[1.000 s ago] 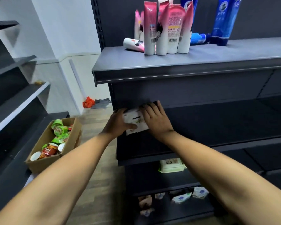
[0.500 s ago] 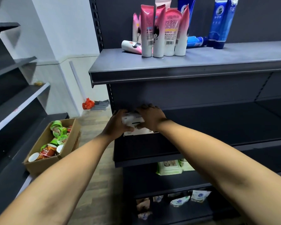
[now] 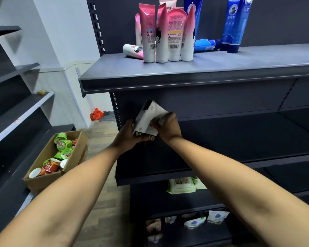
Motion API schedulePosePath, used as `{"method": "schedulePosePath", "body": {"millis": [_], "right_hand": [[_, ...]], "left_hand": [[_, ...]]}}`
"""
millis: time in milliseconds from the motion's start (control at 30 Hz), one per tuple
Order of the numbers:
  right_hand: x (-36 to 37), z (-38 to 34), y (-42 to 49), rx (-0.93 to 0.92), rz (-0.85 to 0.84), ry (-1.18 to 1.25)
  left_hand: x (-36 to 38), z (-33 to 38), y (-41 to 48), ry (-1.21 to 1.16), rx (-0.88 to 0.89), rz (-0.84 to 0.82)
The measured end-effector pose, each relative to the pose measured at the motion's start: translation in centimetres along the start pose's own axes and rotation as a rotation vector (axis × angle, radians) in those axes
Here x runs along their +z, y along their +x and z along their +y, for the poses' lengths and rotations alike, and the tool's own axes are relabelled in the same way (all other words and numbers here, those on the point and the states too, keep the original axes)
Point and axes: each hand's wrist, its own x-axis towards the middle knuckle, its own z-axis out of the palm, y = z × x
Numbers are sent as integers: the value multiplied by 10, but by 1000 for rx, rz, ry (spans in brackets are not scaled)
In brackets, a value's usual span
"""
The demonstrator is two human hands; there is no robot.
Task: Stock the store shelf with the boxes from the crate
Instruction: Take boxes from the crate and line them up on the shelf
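Observation:
A flat white box (image 3: 147, 117) with gold lettering on its lower end is tilted on edge over the left end of the dark middle shelf (image 3: 230, 139). My left hand (image 3: 127, 135) grips its lower left side from beneath. My right hand (image 3: 168, 126) holds its right edge, fingers curled over the top corner. Whether the box touches the shelf is hidden by my hands. No crate of boxes is in sight.
Pink and blue tubes (image 3: 165, 34) stand on the upper shelf (image 3: 221, 65). Wipe packs (image 3: 182, 185) lie on a lower shelf, pouches (image 3: 194, 222) lower still. A cardboard box of cups (image 3: 57, 155) sits on the left rack's bottom shelf. Wooden floor runs between the racks.
The box has gone from lying flat under my hands to tilted up on edge. Both hands rose slightly and regripped its sides.

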Motion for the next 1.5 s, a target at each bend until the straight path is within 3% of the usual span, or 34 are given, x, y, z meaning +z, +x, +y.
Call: {"method": "schedulePosePath", "body": {"millis": [100,167,200,300,567,767,867,1133,1500], "right_hand": [[-18,9,8,-384,85,-704],[-25,8,13,-700,-56,-1047],[-27,6,14,-761,-142,-1107],[-25,2,15,-679,-246,-1023],[1,0,3,-752,-259,-892],[25,6,-6,-694,-244,-823],[38,17,-9,-655,-265,-789],[61,15,-11,-615,-115,-856],[84,15,18,-632,-108,-820]], "left_hand": [[-10,1,8,113,45,-15],[-13,4,13,143,46,-69],[-14,4,14,151,49,-87],[-13,5,16,170,47,-107],[-16,-13,15,171,13,-140],[-27,-36,-1,173,13,-123],[-38,-39,-18,239,-78,-160],[-40,-69,-24,330,-177,-49],[-40,-80,-4,440,-148,28]]}}
